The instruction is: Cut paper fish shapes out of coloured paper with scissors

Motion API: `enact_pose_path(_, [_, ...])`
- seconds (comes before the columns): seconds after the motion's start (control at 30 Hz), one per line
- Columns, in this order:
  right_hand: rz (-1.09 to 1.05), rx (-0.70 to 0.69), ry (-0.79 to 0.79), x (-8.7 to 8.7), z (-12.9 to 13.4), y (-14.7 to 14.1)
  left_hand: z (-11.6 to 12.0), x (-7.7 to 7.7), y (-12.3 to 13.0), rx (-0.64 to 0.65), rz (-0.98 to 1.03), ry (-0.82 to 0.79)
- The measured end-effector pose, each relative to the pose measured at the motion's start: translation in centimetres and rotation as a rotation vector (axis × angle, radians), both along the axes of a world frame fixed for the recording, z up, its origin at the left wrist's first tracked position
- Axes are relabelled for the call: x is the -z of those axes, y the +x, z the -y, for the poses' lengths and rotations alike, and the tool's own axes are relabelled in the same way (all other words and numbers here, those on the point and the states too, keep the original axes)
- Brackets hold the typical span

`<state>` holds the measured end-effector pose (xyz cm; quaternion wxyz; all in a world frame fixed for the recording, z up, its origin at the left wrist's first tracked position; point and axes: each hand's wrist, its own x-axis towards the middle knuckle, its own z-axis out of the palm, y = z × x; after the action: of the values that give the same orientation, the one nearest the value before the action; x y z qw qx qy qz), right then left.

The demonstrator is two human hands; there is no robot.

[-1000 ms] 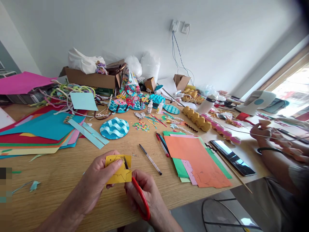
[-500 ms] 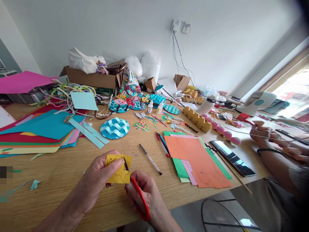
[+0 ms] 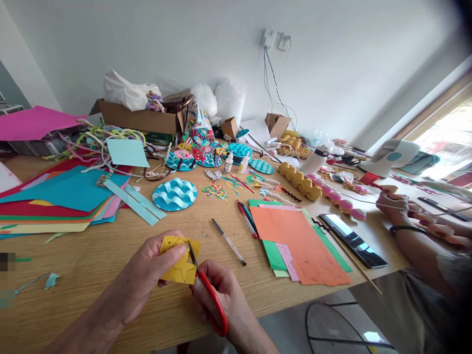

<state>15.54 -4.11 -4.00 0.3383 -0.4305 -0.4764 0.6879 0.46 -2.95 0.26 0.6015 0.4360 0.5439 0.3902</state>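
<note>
My left hand (image 3: pixel 155 260) pinches a small piece of yellow paper (image 3: pixel 182 269) with pencil outlines on it, one of them star-like. In my right hand (image 3: pixel 221 290) is a pair of scissors (image 3: pixel 217 305) with red handles. The dark blades reach into the yellow paper from its right side, where a cut runs inward. Both hands are raised over the front of the wooden table (image 3: pixel 147 314). Beyond them lies a pen (image 3: pixel 228 242), and to the right an orange sheet (image 3: pixel 295 238) rests on green and pink paper.
Coloured paper (image 3: pixel 70 189) is stacked at left. A blue wavy disc (image 3: pixel 174 194), confetti (image 3: pixel 215 191) and glue bottles (image 3: pixel 228 162) lie further back. At right are a phone (image 3: pixel 352 240), a thin stick and another person's hands (image 3: pixel 393 206).
The cut in the yellow paper gapes a little wider, and its lower part has tilted slightly. The scissor blades show more of their length. The whole view has shifted slightly.
</note>
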Motion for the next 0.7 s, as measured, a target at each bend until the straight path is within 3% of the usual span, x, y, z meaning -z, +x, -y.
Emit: enact_pose_path(0.7, [0.098, -0.004, 0.009, -0.3, 0.25, 0.18, -0.18, -0.09, -0.45, 0.135, 0.029, -0.005])
